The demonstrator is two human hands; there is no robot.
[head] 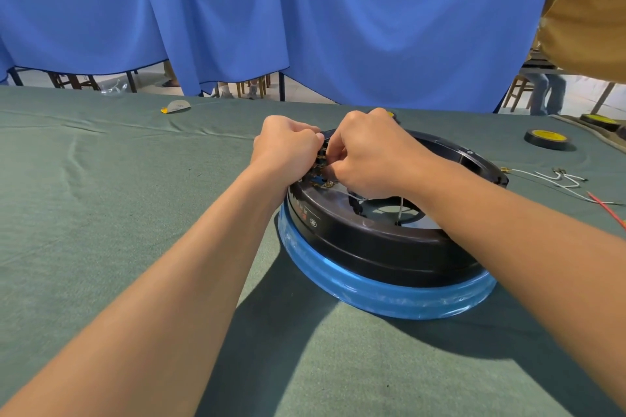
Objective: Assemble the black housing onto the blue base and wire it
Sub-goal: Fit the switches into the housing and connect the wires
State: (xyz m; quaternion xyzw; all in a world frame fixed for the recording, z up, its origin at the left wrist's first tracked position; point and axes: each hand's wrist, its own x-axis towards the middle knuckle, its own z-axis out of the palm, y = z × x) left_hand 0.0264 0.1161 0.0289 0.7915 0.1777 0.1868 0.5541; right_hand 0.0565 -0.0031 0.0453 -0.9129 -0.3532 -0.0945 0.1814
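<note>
So the black housing [355,237] is already on the blue base [372,296] mid-frame, left hand [288,145] and right hand [376,159] both curled tight at the terminals [321,159] on its upper-left rim (can't see what they pinch), so I'd push the wire [401,210] straight on, no twisting.

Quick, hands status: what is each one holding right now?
Left hand: curled at the terminals on the housing; hold cannot be told.
Right hand: curled there too; hold cannot be told.

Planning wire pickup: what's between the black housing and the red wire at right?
Head view: loose white wires lie on the green cloth between black housing and red wire.
</note>
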